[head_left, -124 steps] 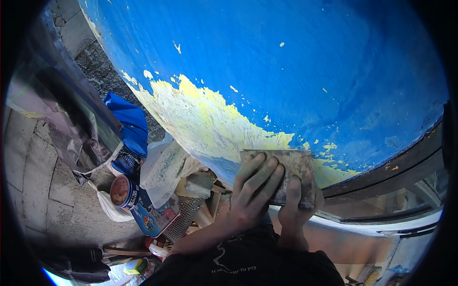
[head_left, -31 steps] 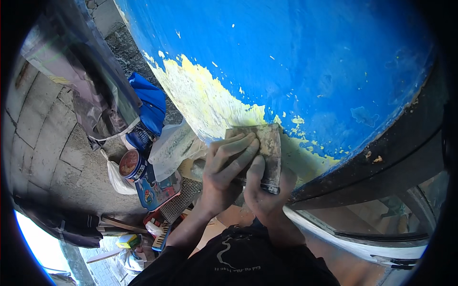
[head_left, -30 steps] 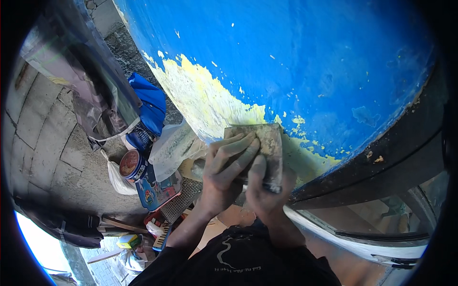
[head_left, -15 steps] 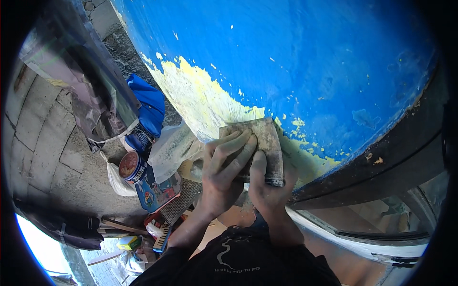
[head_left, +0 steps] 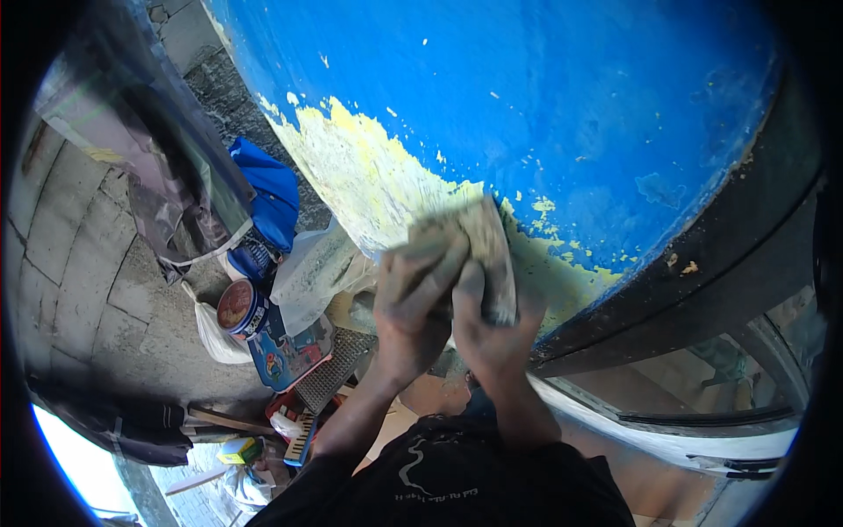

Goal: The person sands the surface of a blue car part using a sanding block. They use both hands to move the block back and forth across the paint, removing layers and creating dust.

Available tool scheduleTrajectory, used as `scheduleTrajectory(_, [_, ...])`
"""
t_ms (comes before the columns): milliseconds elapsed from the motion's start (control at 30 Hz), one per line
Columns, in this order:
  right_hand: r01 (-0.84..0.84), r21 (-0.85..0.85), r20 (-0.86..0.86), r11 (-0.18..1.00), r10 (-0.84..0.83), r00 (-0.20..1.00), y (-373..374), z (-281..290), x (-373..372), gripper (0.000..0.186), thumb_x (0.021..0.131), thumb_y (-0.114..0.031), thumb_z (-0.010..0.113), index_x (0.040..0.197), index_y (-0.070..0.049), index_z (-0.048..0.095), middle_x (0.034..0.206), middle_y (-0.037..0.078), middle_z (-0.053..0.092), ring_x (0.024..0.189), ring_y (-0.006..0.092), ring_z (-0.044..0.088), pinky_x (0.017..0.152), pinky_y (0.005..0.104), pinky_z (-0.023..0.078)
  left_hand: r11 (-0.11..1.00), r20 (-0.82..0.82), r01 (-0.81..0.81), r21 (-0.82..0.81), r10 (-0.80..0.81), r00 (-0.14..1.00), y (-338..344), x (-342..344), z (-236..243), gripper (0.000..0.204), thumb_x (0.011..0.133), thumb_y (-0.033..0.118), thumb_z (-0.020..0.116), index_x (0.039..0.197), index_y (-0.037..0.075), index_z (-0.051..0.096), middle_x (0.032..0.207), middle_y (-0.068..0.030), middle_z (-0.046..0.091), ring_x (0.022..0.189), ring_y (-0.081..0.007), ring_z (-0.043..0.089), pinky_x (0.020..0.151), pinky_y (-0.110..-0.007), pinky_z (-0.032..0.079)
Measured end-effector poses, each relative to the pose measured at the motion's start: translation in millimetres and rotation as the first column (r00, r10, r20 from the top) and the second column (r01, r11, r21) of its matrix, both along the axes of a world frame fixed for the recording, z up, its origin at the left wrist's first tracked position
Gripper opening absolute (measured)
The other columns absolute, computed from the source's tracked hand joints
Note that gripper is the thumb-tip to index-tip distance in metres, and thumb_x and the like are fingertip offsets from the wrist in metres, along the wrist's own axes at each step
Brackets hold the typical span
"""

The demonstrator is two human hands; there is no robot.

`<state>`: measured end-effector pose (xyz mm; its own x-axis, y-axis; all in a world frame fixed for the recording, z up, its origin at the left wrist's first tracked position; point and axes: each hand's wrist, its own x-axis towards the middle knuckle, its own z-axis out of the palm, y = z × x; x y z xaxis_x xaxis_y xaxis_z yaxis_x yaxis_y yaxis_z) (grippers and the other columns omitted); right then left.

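My left hand (head_left: 411, 307) and my right hand (head_left: 493, 344) are both closed on a flat, worn, dust-coated rectangular plate (head_left: 490, 230). The left fingers press across its top, while the right thumb lies over its near part and the other right fingers wrap its right side. Its far edge meets the painted surface (head_left: 527, 97) at the border between blue paint and a scraped pale yellow-white patch (head_left: 351, 167). Motion blurs the plate, and its underside is hidden. Dust coats both hands.
Left and below stand an open round tub (head_left: 237, 305), a white bag (head_left: 211, 329), a clear plastic sheet (head_left: 307, 263) and a blue cloth (head_left: 268, 189). Grey paving (head_left: 70, 237) lies beyond. A dark band (head_left: 702, 272) and a glass pane (head_left: 676, 378) border the surface at right.
Both hands have pushed the plate slightly up and left along the painted surface. The plate is tilted more steeply and blurred. Both hands have kept their hold.
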<state>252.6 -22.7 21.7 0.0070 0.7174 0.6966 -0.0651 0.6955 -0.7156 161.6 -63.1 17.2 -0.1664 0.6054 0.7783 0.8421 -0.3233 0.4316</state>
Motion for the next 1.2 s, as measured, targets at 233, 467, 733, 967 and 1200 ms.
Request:
scheduleTrajectory(233, [0.039, -0.103, 0.024, 0.994, -0.037, 0.999, -22.2, -13.1, 3.3, 0.008, 0.084, -0.003, 0.059, 0.080, 0.004, 0.059, 0.066, 0.009, 0.061, 0.053, 0.0149, 0.059, 0.049, 0.0284, 0.044, 0.989, -0.082, 0.146, 0.019, -0.144, 0.986, -2.5, -13.5, 2.4, 0.043, 0.066, 0.000, 0.072, 0.108, 0.005, 0.068, 0.115, -0.0078, 0.063, 0.105, -0.0258, 0.059, 0.091, -0.036, 0.049])
scheduleTrajectory(467, [0.111, 0.036, -0.026, 0.993, -0.110, 0.994, -10.7, -16.3, 2.6, 0.007, 0.082, -0.002, 0.061, 0.086, 0.003, 0.060, 0.063, 0.008, 0.058, 0.051, 0.0167, 0.058, 0.049, 0.0288, 0.046, 0.990, 0.000, 0.138, -0.016, -0.138, 0.990, -4.7, 0.3, -5.9, 0.046, 0.067, 0.000, 0.070, 0.112, 0.005, 0.067, 0.116, -0.0088, 0.062, 0.108, -0.0285, 0.056, 0.093, -0.038, 0.047])
scheduleTrajectory(733, [-0.108, -0.026, 0.007, 0.994, 0.108, 0.994, 5.4, 7.0, 6.7, 0.037, 0.081, -0.010, 0.064, 0.116, 0.003, 0.059, 0.087, 0.017, 0.067, 0.074, 0.0272, 0.068, 0.067, 0.0337, 0.053, 0.993, -0.034, -0.059, 0.103, 0.063, 0.997, 3.6, 4.6, 12.1, 0.040, 0.067, 0.001, 0.072, 0.106, 0.002, 0.068, 0.108, -0.0103, 0.060, 0.100, -0.0287, 0.058, 0.084, -0.035, 0.048])
scheduleTrajectory(967, [0.140, -0.208, 0.087, 0.968, -0.125, 0.988, -34.1, -53.3, 58.9, 0.022, 0.087, -0.013, 0.055, 0.095, 0.006, 0.063, 0.086, 0.016, 0.067, 0.073, 0.0250, 0.067, 0.063, 0.0331, 0.052, 0.984, -0.220, 0.176, 0.004, -0.171, 0.960, -6.3, 39.5, -24.4, 0.036, 0.068, 0.006, 0.071, 0.103, 0.002, 0.069, 0.107, -0.0096, 0.063, 0.101, -0.0294, 0.060, 0.083, -0.038, 0.049])
scheduleTrajectory(1200, [0.125, -0.113, 0.067, 0.986, -0.118, 0.991, -22.7, -68.4, 67.8, 0.029, 0.086, -0.017, 0.057, 0.101, 0.007, 0.063, 0.092, 0.018, 0.068, 0.080, 0.0273, 0.069, 0.067, 0.0336, 0.053, 0.986, -0.119, 0.156, 0.063, -0.148, 0.982, -1.9, 53.9, -49.5, 0.038, 0.065, 0.006, 0.072, 0.103, 0.001, 0.069, 0.108, -0.0119, 0.063, 0.103, -0.0316, 0.058, 0.094, -0.042, 0.048])
